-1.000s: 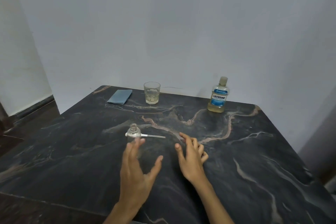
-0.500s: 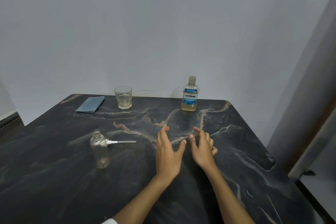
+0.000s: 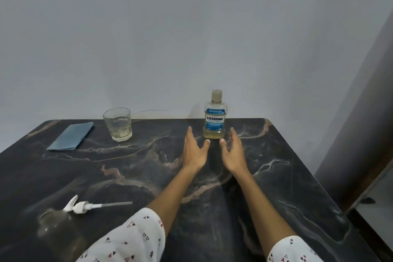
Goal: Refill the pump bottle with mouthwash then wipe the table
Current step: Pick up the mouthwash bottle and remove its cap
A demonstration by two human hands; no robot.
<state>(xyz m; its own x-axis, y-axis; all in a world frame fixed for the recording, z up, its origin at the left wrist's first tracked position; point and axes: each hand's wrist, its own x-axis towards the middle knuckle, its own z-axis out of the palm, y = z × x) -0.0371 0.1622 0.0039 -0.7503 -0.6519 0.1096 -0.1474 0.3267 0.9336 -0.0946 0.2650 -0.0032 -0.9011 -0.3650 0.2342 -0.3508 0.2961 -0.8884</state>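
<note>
Left hand (image 3: 194, 151) and right hand (image 3: 232, 153) both spread, fingers straight, holding nothing. Mouthwash bottle (image 3: 215, 115) upright between fingertips, just beyond, untouched. Pump bottle (image 3: 56, 228) far back-left of fingers, pump (image 3: 85, 206) lying beside it.

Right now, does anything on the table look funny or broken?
Nothing looks broken or spilled. The white pump lies flat on the table beside its open clear bottle instead of sitting on it. That fits a refill.

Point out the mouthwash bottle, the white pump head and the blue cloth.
Clear Listerine mouthwash bottle (image 3: 215, 121): head view, blue label.
White plastic pump head (image 3: 81, 207): head view, collar.
Folded blue cloth (image 3: 72, 135): head view, middle.
</note>
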